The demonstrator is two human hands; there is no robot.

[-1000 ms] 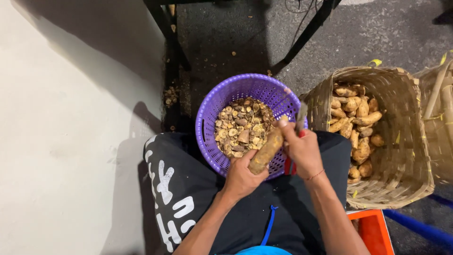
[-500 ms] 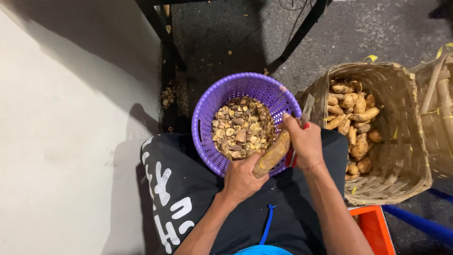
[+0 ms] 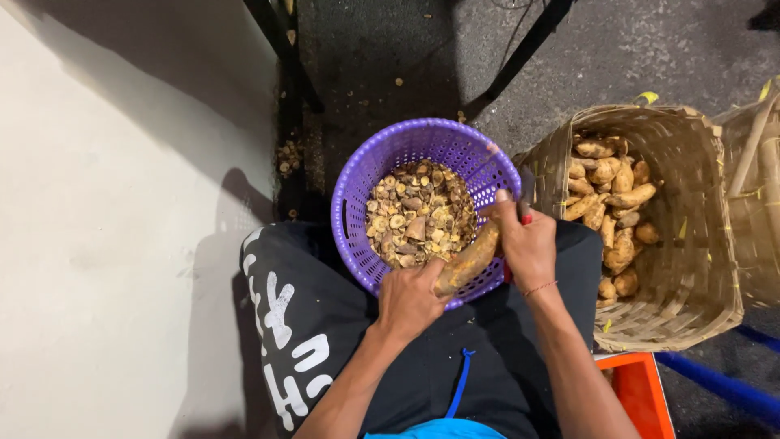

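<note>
My left hand (image 3: 413,297) grips the near end of a long tan root (image 3: 470,258), held over the near rim of a purple plastic basket (image 3: 382,162). My right hand (image 3: 526,237) is closed on a knife with a red handle (image 3: 525,189), its blade pointing up and away beside the far end of the root. Several cut root ends and peelings (image 3: 418,219) lie inside the purple basket, which rests between my knees in dark shorts.
A woven basket (image 3: 691,276) holding several whole roots (image 3: 609,203) stands to the right. Another woven basket (image 3: 756,187) is at the far right edge. An orange crate (image 3: 638,394) and a blue bar (image 3: 715,382) lie bottom right. Dark stand legs (image 3: 284,49) cross the floor ahead.
The root and both hands have shifted slightly; the knife has risen a little at the far end of the root. The baskets stay put.
</note>
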